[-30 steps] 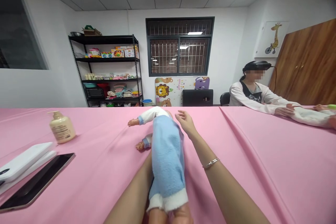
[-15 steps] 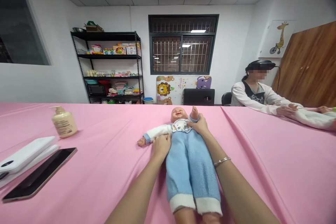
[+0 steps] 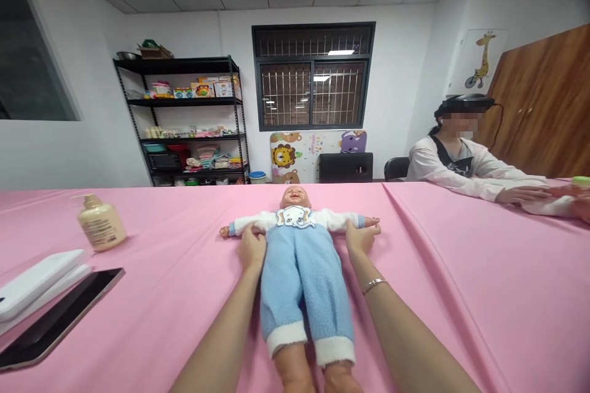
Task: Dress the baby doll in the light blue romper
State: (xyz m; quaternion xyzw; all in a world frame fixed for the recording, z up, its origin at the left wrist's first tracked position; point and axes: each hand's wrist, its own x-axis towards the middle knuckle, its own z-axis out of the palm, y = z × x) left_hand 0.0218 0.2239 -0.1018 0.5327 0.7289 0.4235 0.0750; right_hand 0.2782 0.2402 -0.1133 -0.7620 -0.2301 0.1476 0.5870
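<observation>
A baby doll (image 3: pixel 299 270) in blue fleece trousers and a white top with an elephant bib lies on its back, its head away from me and both arms stretched out sideways. My left hand (image 3: pixel 252 249) is closed at the doll's sleeve on the left, close to the armpit; its fingertips are partly hidden. On the other side, my right hand (image 3: pixel 362 239), with a silver bangle at the wrist, grips the doll's forearm near the blue cuff. The doll's bare feet reach the bottom edge of the view.
Pink cloth covers the table (image 3: pixel 179 295). At left are a pump bottle (image 3: pixel 101 224), a white device (image 3: pixel 39 282) and a dark phone (image 3: pixel 64 316). A co-worker (image 3: pixel 454 147) sits at the right with another doll. Shelves (image 3: pixel 184 101) stand behind.
The doll's arm on the right has come down from raised to stretched out sideways, with my right hand on it. The view has shifted, and the doll appears further left.
</observation>
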